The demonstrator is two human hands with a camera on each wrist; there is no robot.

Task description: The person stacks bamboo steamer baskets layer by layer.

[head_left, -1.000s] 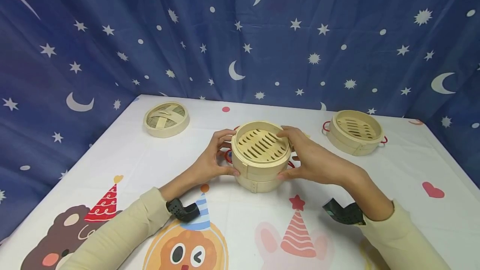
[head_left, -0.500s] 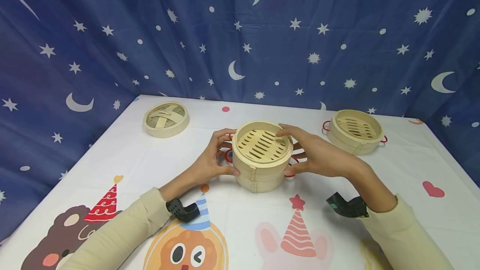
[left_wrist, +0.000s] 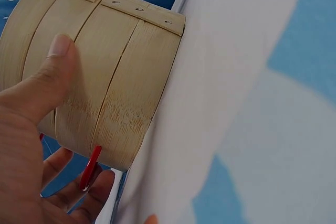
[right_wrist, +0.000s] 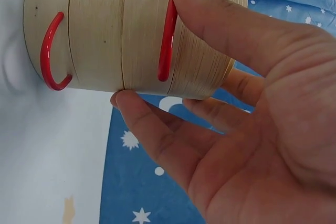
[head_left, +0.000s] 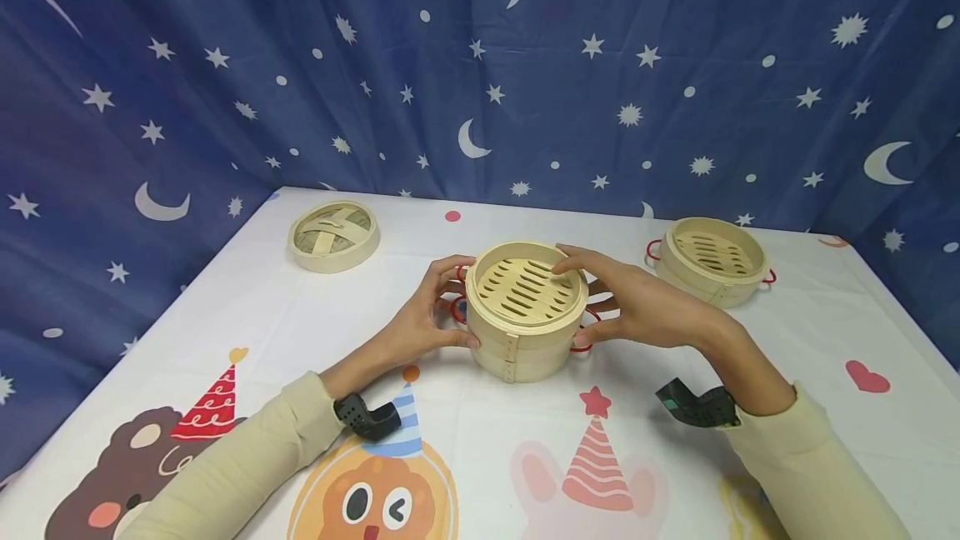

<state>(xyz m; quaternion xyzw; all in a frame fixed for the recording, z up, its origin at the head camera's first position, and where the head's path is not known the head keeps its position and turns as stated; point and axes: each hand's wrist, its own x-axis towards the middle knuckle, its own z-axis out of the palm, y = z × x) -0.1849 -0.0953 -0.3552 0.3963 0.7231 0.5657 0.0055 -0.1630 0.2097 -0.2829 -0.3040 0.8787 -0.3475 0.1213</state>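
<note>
Two bamboo steamer baskets stand stacked mid-table, the upper basket sitting squarely on the lower basket. Their front seams nearly line up. My left hand grips the stack's left side; in the left wrist view its thumb lies along the bamboo wall, with other fingers behind near a red handle. From the right, my right hand holds the upper basket, one finger over the rim. In the right wrist view its thumb lies by the upper red handle, while the lower red handle shows farther left.
A woven bamboo lid lies at the back left. Another steamer basket with red handles stands at the back right. Behind the white tablecloth hangs a blue star-and-moon curtain.
The upper basket has turned, its front seam moving right to sit above the lower one's. Its red handles have come into view. My right hand has shifted slightly up and right; the left stays put.
</note>
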